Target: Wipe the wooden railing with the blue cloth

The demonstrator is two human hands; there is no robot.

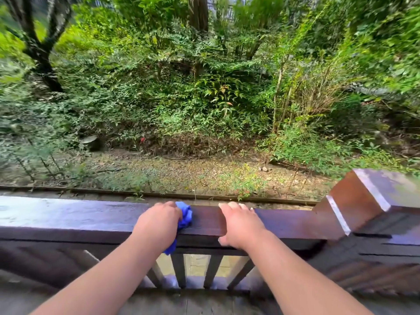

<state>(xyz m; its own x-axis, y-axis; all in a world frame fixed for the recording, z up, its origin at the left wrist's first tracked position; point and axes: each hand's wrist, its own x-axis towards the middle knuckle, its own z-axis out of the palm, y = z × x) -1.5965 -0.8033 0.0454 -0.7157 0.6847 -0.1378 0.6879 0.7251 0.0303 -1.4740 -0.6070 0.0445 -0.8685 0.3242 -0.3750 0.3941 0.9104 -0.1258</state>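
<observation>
Blue cloth [185, 215] is bunched in my left hand [158, 221], which presses it down on the flat top of the wooden railing [68, 214]. My fingers are curled over the wad, so most of it is hidden under my palm; a crumpled lump sticks out on the side toward my right hand [239, 223], and a loose tail hangs below my left wrist, down over the near face of the rail. My right hand holds no cloth. It lies flat on the rail top just beside the left, fingers together and draped over the far edge, thumb hooked down the near face.

Between my two hands a short stretch of bare, dark brown wood shows. The rail's long axis runs straight across in front of me, from beyond my left hand to past my right, where it meets a thick square post [363, 201] with a sloped cap. The wood to the outside of my left hand looks glossy and pale with reflected light. Under my forearms, upright balusters [211, 269] drop from the rail. Beyond my fingertips lie a strip of gravelly ground [181, 169] and dense green shrubs [181, 98].
</observation>
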